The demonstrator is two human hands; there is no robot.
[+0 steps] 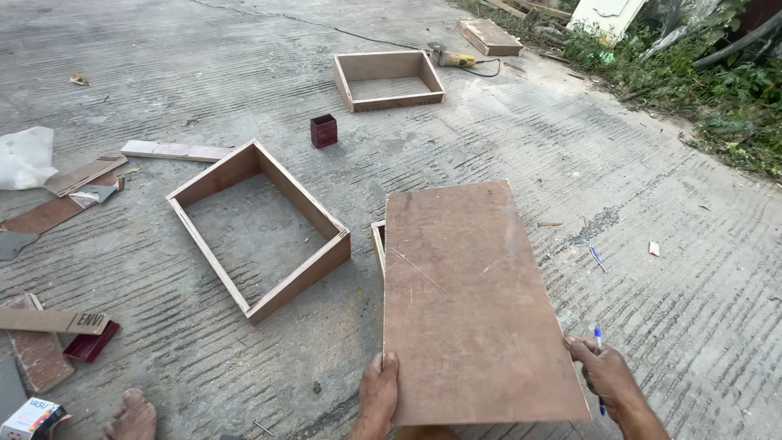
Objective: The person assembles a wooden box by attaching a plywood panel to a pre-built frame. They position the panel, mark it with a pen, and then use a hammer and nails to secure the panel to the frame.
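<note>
Both hands [379,391] bare, no gloves/sleeves; bare foot [133,415].

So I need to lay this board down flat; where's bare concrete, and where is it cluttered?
Bare concrete lies right of the plywood board, out past the blue pen, and between the near open frame and the far frame. The left edge is crowded with wood offcuts and a plastic bag.

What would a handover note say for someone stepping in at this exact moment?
Left hand grips the near left edge of the brown board.
Right hand steadies the board's right edge and also holds a blue pen.
The board lies over a wooden frame, of which only a corner shows.
Two more open frames sit on the concrete: a near one and a far one.
Done: board laid on the frame. No fasteners or markings visible on it yet.
</note>
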